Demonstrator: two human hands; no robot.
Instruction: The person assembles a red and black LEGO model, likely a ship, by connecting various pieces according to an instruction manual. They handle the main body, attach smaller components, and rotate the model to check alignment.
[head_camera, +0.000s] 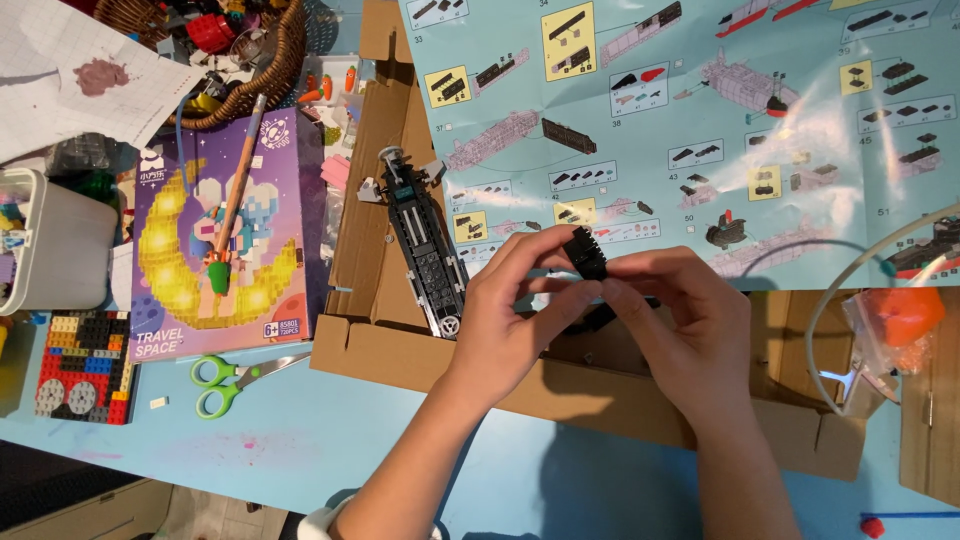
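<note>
Both of my hands meet over an open cardboard box (400, 355). My left hand (505, 320) and my right hand (680, 320) pinch a small black brick assembly (586, 252) between their fingertips, held just above the box. To the left of my hands a long black ship-like brick model (425, 245) lies lengthwise in the box. A large blue instruction sheet (700, 110) with build diagrams is spread above my hands, its lower edge just behind the black assembly.
Green-handled scissors (222, 380) lie on the blue table. A purple brick-set box (215, 240) with a pencil on it sits to the left, beside a white container (55, 245), a wicker basket (255, 75) and a flat colourful brick build (85, 365). An orange bag (900, 315) is at right.
</note>
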